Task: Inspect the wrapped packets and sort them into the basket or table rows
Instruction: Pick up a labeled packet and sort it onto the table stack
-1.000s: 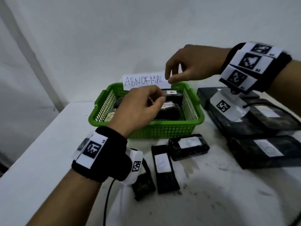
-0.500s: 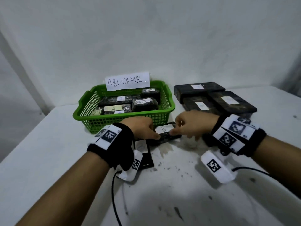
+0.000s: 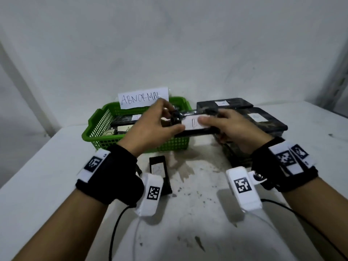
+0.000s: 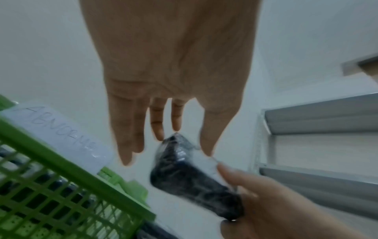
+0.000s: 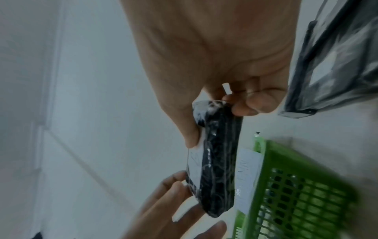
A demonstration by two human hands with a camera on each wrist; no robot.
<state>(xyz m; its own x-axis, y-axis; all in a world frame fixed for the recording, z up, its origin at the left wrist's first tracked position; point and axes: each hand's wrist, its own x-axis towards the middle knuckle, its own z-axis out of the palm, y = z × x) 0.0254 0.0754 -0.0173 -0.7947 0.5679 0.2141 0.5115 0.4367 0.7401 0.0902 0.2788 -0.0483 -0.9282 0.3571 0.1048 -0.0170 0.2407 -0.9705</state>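
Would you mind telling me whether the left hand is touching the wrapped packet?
Touching. In the head view the left hand pinches one end of the wrapped packet, thumb on its white label.

We hold a black film-wrapped packet (image 3: 195, 126) level above the table, its white label up. More packets (image 3: 123, 121) lie in the green basket (image 3: 98, 125); another (image 3: 159, 170) lies flat before it.

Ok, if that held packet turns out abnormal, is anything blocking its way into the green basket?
Nothing visible does. Both the left hand and right hand hold the packet above the green basket's near-right rim; the basket is open-topped, with packets already inside.
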